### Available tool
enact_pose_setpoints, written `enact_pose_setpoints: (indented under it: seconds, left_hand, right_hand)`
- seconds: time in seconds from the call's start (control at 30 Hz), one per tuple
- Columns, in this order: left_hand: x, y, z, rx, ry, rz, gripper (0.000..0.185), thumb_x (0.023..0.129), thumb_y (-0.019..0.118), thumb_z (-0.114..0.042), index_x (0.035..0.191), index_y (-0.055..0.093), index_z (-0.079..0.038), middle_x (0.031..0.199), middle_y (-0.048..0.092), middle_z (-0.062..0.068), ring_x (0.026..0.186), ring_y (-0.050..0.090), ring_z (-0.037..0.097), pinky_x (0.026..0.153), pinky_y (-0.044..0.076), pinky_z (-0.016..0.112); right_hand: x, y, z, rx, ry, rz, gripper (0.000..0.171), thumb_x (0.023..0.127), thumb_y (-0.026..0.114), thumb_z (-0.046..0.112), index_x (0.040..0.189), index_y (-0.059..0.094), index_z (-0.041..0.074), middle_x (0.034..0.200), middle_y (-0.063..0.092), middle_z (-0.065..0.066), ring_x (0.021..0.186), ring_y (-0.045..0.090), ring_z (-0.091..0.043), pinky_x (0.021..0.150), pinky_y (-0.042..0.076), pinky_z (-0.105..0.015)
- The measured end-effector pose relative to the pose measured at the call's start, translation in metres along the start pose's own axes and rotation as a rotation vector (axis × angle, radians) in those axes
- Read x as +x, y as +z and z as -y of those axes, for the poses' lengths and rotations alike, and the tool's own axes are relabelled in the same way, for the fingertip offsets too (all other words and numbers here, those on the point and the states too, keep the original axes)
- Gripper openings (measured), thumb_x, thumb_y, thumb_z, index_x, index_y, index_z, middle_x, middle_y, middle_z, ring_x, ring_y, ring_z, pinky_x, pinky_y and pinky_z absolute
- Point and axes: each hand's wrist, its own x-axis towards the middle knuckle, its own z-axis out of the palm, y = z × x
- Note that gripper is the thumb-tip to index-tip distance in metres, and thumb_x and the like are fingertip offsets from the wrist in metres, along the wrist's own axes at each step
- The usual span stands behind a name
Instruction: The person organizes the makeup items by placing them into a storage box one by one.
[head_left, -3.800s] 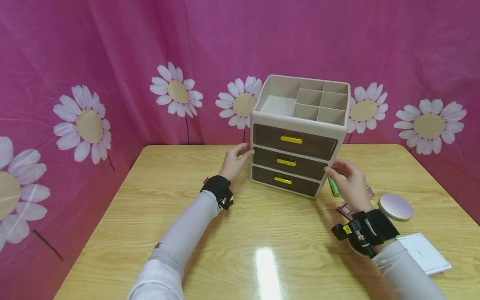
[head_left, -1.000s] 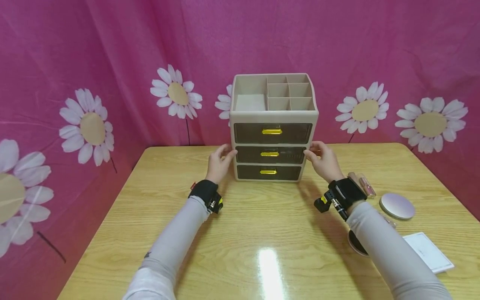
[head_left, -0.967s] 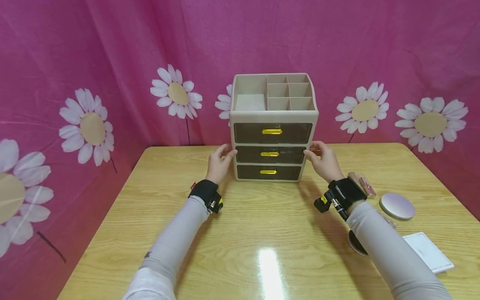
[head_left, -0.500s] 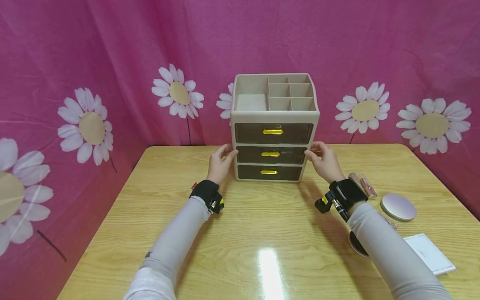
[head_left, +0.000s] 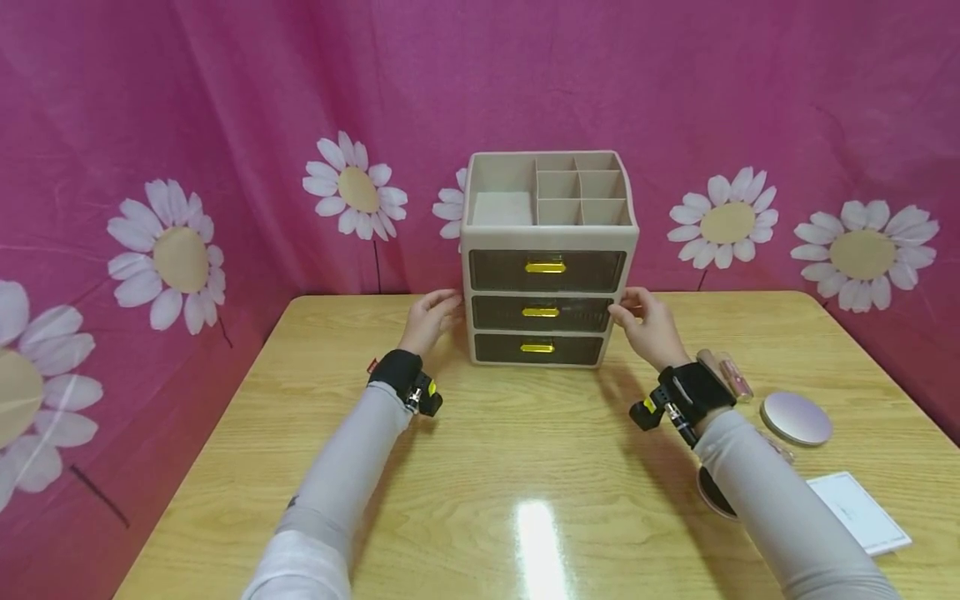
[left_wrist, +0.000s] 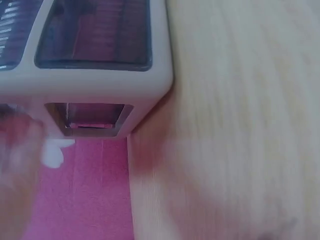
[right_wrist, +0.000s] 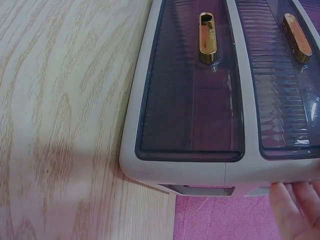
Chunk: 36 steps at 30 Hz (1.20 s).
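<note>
Organizer (head_left: pixel 549 239) between left hand (head_left: pixel 427 322) and right hand (head_left: pixel 652 329)

A round lilac case (head_left: pixel 797 418) and white card (head_left: pixel 861 512) lie on the wooden table (head_left: pixel 510 446).

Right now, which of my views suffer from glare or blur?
Head view: a white glare patch low on the table; left wrist view: the left hand is blurred; right wrist view: fairly sharp, small reflections on the drawer fronts.
</note>
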Motion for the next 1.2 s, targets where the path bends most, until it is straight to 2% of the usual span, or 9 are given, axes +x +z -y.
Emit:
enact_pose_setpoints:
  seconds: [0.1,0.2,0.27,0.33,0.5,0.6,0.8,0.93,1.2]
  left_hand:
    - [0.018,-0.01,0.014,0.008,-0.098,-0.006,0.035,0.09,0.057,-0.016,0.118,0.056,0.004,0.113,0.058,0.015,0.098,0.058,0.024,0.089,0.048,0.037]
    - [0.047,-0.025,0.037,0.013,-0.212,0.02,0.038,0.088,0.061,-0.021,0.12,0.057,-0.002,0.117,0.056,0.011,0.1,0.058,0.023,0.082,0.052,0.032]
    - [0.05,-0.025,0.036,0.016,-0.276,0.046,0.04,0.089,0.059,-0.019,0.124,0.053,-0.002,0.122,0.052,0.014,0.103,0.056,0.025,0.084,0.051,0.033]
    - [0.063,-0.028,0.045,0.03,-0.301,0.054,0.038,0.09,0.057,-0.018,0.124,0.052,-0.002,0.121,0.052,0.015,0.102,0.056,0.026,0.084,0.051,0.033]
    - [0.074,-0.02,0.045,0.146,-0.335,0.047,0.032,0.093,0.049,-0.013,0.122,0.053,-0.001,0.116,0.056,0.017,0.1,0.057,0.026,0.086,0.05,0.035]
    - [0.08,-0.018,0.045,0.157,-0.34,0.056,0.029,0.09,0.05,-0.01,0.117,0.056,-0.001,0.11,0.058,0.015,0.095,0.059,0.027,0.082,0.052,0.036]
    - [0.08,-0.016,0.038,0.133,-0.329,0.043,0.021,0.086,0.058,-0.006,0.104,0.063,0.001,0.095,0.063,0.014,0.082,0.061,0.024,0.071,0.055,0.033]
    - [0.072,-0.008,0.028,0.152,-0.348,-0.001,0.026,0.087,0.055,-0.003,0.112,0.06,0.003,0.095,0.063,0.013,0.079,0.06,0.021,0.071,0.054,0.03]
    - [0.067,-0.005,0.023,0.17,-0.364,-0.013,0.034,0.087,0.051,0.002,0.121,0.055,0.002,0.091,0.062,0.01,0.072,0.06,0.017,0.064,0.054,0.026]
  right_hand:
    - [0.0,0.0,-0.001,0.004,0.002,0.003,0.035,0.094,0.051,0.015,0.118,0.045,-0.01,0.102,0.055,-0.026,0.099,0.054,-0.038,0.078,0.048,-0.043]
    - [0.001,0.001,-0.002,0.008,0.007,0.007,0.036,0.094,0.051,0.016,0.119,0.045,-0.01,0.103,0.055,-0.026,0.1,0.054,-0.039,0.079,0.048,-0.045]
    - [0.001,0.002,-0.002,0.007,0.002,0.007,0.036,0.094,0.051,0.015,0.119,0.045,-0.01,0.103,0.055,-0.026,0.1,0.054,-0.039,0.08,0.048,-0.045]
    - [0.001,0.002,-0.002,0.004,-0.003,0.007,0.035,0.094,0.05,0.015,0.118,0.045,-0.01,0.102,0.055,-0.026,0.1,0.054,-0.039,0.08,0.048,-0.046]
    - [0.001,0.002,-0.002,0.004,0.002,0.012,0.034,0.095,0.05,0.015,0.118,0.044,-0.01,0.102,0.054,-0.025,0.101,0.054,-0.038,0.081,0.048,-0.046]
    - [0.001,0.001,-0.003,0.003,0.001,0.011,0.035,0.095,0.05,0.015,0.118,0.045,-0.01,0.102,0.055,-0.025,0.101,0.054,-0.038,0.081,0.049,-0.047]
    - [0.001,0.0,-0.003,-0.001,-0.004,0.011,0.034,0.095,0.05,0.015,0.117,0.045,-0.01,0.102,0.055,-0.025,0.1,0.054,-0.038,0.08,0.049,-0.046]
    - [0.001,0.0,-0.002,-0.002,-0.009,0.007,0.034,0.095,0.05,0.015,0.117,0.045,-0.01,0.102,0.054,-0.024,0.099,0.054,-0.036,0.079,0.049,-0.042]
    - [0.0,-0.001,-0.001,0.002,0.003,0.03,0.036,0.095,0.049,0.016,0.119,0.044,-0.01,0.103,0.053,-0.025,0.1,0.054,-0.037,0.079,0.05,-0.04]
